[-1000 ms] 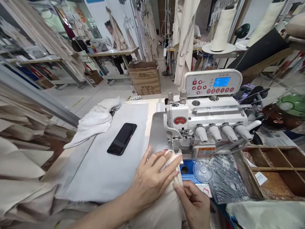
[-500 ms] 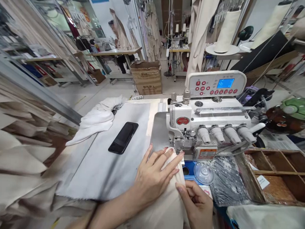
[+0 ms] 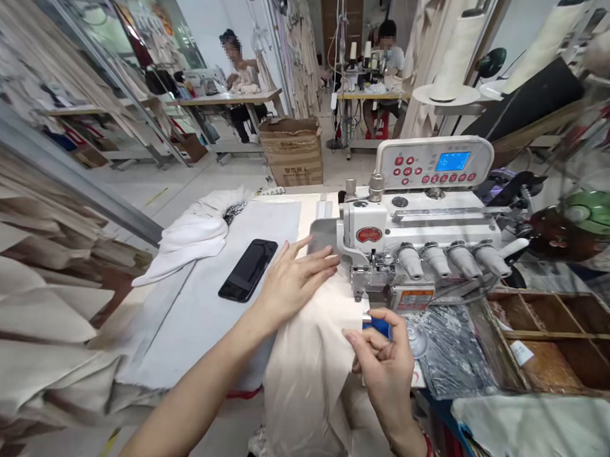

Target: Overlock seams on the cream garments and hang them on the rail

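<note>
A beige fabric piece (image 3: 314,335) lies under the presser foot of a white overlock sewing machine (image 3: 425,226) and hangs down over the table's front edge. My left hand (image 3: 298,278) rests flat on it, fingers stretched out just left of the needle area. At the fabric's right edge, in front of the presser foot, my right hand (image 3: 383,351) pinches the cloth between thumb and fingers. The machine's control panel (image 3: 435,163) has a lit blue screen. To the left of my left hand, a black phone (image 3: 248,270) lies on the grey-covered table (image 3: 181,344).
White cloth (image 3: 195,234) is heaped at the table's left. A divided wooden tray (image 3: 556,337) stands at the right, beside a plastic-wrapped packet (image 3: 455,350). Thread cones (image 3: 454,57) rise behind. A cardboard box (image 3: 292,151) sits on the floor; two people work at machines farther back.
My left hand has moved forward and left, its fingers now beside the machine. The fabric lies farther forward and more spread. My right hand has shifted up along its edge.
</note>
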### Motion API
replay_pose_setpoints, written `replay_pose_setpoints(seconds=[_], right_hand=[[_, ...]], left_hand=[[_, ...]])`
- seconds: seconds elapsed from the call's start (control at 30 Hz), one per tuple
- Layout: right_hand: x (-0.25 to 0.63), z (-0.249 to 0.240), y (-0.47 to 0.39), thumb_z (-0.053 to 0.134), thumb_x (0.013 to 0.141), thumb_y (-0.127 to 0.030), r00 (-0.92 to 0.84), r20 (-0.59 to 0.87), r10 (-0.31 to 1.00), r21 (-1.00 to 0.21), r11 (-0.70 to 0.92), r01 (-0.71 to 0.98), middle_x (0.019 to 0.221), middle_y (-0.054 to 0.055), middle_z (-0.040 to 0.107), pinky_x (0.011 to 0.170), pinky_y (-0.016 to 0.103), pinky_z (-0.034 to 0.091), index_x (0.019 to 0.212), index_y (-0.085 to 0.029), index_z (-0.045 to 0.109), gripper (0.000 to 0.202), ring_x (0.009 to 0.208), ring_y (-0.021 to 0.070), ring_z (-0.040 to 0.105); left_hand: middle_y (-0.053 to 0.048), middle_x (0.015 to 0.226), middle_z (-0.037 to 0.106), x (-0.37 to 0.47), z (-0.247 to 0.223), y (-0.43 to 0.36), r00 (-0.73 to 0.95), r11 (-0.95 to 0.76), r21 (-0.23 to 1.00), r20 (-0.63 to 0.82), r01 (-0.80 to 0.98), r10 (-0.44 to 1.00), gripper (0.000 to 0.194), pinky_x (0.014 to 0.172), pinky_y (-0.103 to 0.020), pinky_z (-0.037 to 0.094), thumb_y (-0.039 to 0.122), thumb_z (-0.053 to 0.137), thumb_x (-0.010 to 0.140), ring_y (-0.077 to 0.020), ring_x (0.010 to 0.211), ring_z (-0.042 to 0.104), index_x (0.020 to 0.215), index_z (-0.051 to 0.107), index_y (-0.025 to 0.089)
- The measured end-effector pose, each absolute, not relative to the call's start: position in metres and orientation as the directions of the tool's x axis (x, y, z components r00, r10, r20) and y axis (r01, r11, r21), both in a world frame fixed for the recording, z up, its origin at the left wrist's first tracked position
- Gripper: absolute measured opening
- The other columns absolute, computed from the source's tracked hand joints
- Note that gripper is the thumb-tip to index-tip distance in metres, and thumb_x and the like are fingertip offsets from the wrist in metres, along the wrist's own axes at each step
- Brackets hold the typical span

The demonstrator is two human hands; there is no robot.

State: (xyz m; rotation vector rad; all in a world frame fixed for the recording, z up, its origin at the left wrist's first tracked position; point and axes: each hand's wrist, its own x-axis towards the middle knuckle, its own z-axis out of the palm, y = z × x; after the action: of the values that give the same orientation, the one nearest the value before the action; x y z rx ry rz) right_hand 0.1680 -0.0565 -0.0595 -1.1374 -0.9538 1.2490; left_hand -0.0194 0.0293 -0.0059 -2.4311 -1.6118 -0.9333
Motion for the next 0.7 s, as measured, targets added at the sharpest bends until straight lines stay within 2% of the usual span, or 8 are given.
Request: replay_pose_setpoints(seconds=[0.07, 0.13, 0.23, 0.33, 0.47, 0.53, 0.6, 0.7], right_hand=[[0.169, -0.064, -0.067, 0.083, 0.081, -0.051, 0.137, -0.083, 0.987, -0.969, -0.048, -0.243, 0.06, -0.004, 0.068, 0.042, 0.022, 0.044, 0.114, -0.024, 0.051, 0.053, 0.04, 0.0135, 0.055], [0.174, -0.07, -0.078, 0.083, 0.08, -0.051, 0.122, -0.137, 0.983, -0.966, -0.106, -0.234, 0.061, -0.002, 0.071, 0.044, 0.024, 0.047, 0.113, -0.023, 0.053, 0.053, 0.042, 0.0159, 0.058], [0.18, -0.074, -0.086, 0.081, 0.079, -0.054, 0.075, -0.165, 0.983, -0.983, -0.158, -0.097, 0.057, -0.001, 0.066, 0.048, 0.025, 0.046, 0.09, -0.022, 0.062, 0.04, 0.047, 0.0157, 0.056], [0.183, -0.07, -0.083, 0.074, 0.084, -0.051, 0.045, -0.013, 0.999, -0.994, -0.018, 0.11, 0.054, -0.002, 0.055, 0.048, 0.025, 0.039, 0.067, -0.021, 0.06, 0.037, 0.049, 0.014, 0.049], [0.187, -0.055, -0.083, 0.066, 0.092, -0.042, 0.029, 0.18, 0.983, -0.956, 0.168, 0.239, 0.058, -0.003, 0.049, 0.054, 0.027, 0.038, 0.061, -0.022, 0.059, 0.037, 0.055, 0.0141, 0.045], [0.19, -0.048, -0.086, 0.065, 0.094, -0.039, 0.042, 0.233, 0.971, -0.937, 0.213, 0.277, 0.058, -0.004, 0.046, 0.055, 0.027, 0.037, 0.061, -0.022, 0.058, 0.038, 0.054, 0.0133, 0.043], [0.193, -0.045, -0.087, 0.065, 0.096, -0.038, 0.04, 0.249, 0.968, -0.933, 0.228, 0.278, 0.057, -0.005, 0.044, 0.053, 0.026, 0.035, 0.061, -0.022, 0.057, 0.04, 0.052, 0.0126, 0.041], [0.198, -0.052, -0.083, 0.065, 0.096, -0.041, 0.039, 0.227, 0.973, -0.959, 0.217, 0.182, 0.067, 0.0, 0.054, 0.059, 0.026, 0.041, 0.063, -0.021, 0.061, 0.039, 0.063, 0.0153, 0.051]], left_hand=[[-0.008, 0.121, 0.079, -0.028, -0.013, 0.019, 0.168, -0.434, 0.326, 0.604, 0.84, 0.779, 0.026, 0.111, -0.063, 0.048, 0.036, 0.058, 0.104, -0.0325, 0.135, 0.059, 0.114, 0.078, 0.023], [-0.011, 0.129, 0.075, -0.031, -0.024, -0.004, 0.032, -0.4, 0.434, 0.645, 0.807, 0.763, 0.031, 0.112, -0.053, 0.05, 0.038, 0.057, 0.104, -0.0287, 0.133, 0.06, 0.123, 0.073, 0.02], [-0.011, 0.121, 0.075, -0.023, -0.043, -0.045, -0.183, -0.301, 0.635, 0.581, 0.712, 0.793, 0.04, 0.095, -0.037, 0.058, 0.047, 0.064, 0.098, -0.0232, 0.112, 0.071, 0.127, 0.067, 0.018], [-0.001, 0.083, 0.072, -0.014, -0.053, -0.069, -0.331, -0.227, 0.742, 0.523, 0.631, 0.786, 0.027, 0.068, -0.025, 0.056, 0.046, 0.071, 0.092, -0.0148, 0.073, 0.068, 0.095, 0.07, 0.019], [0.003, 0.062, 0.063, -0.019, -0.039, -0.071, -0.387, -0.239, 0.789, 0.511, 0.567, 0.768, 0.028, 0.055, -0.022, 0.046, 0.043, 0.071, 0.089, -0.0117, 0.056, 0.055, 0.073, 0.068, 0.021], [0.003, 0.061, 0.062, -0.026, -0.031, -0.069, -0.421, -0.161, 0.867, 0.381, 0.471, 0.823, 0.034, 0.052, -0.023, 0.044, 0.051, 0.075, 0.083, -0.0119, 0.054, 0.053, 0.07, 0.068, 0.021], [0.0, 0.064, 0.065, -0.029, -0.03, -0.071, -0.386, 0.007, 0.959, 0.106, 0.282, 0.917, 0.046, 0.054, -0.025, 0.049, 0.065, 0.072, 0.08, -0.0151, 0.057, 0.058, 0.071, 0.07, 0.021], [-0.008, 0.073, 0.075, -0.023, -0.04, -0.078, -0.148, 0.332, 0.943, -0.329, -0.004, 0.933, 0.058, 0.063, -0.033, 0.061, 0.078, 0.069, 0.074, -0.0245, 0.075, 0.073, 0.076, 0.075, 0.021]])
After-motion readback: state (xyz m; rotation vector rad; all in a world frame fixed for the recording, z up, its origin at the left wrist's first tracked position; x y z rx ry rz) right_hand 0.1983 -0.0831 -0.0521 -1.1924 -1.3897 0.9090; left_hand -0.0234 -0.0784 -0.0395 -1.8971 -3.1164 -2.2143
